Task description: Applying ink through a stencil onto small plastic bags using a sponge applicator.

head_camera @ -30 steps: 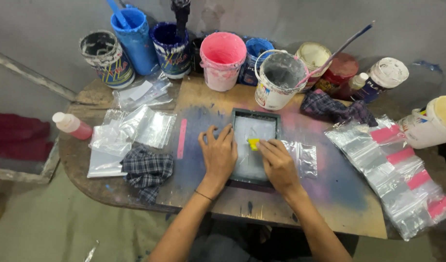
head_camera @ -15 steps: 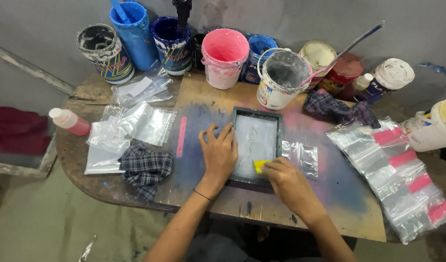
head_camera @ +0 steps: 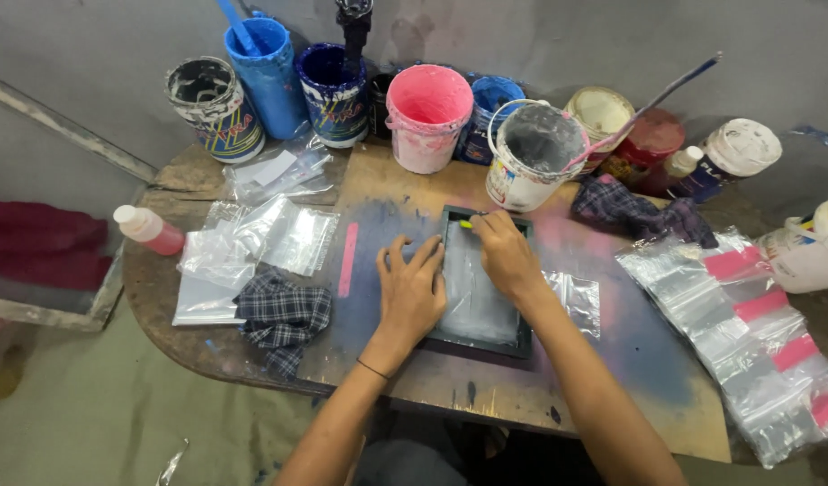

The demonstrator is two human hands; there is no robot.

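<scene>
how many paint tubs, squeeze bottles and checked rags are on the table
paint tubs: 8, from the black-and-white tub along the back row to the red tub
squeeze bottles: 2, the pink bottle and the dark blue bottle
checked rags: 2, the left rag and the right rag
total: 12

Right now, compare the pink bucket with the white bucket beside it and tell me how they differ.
The pink bucket is coated pink inside and out; the white bucket has a grey-smeared inside and a printed label. The white bucket holds a long stirring stick leaning out; the pink bucket shows none. Both stand upright, open-topped, behind the dark framed screen.
</scene>
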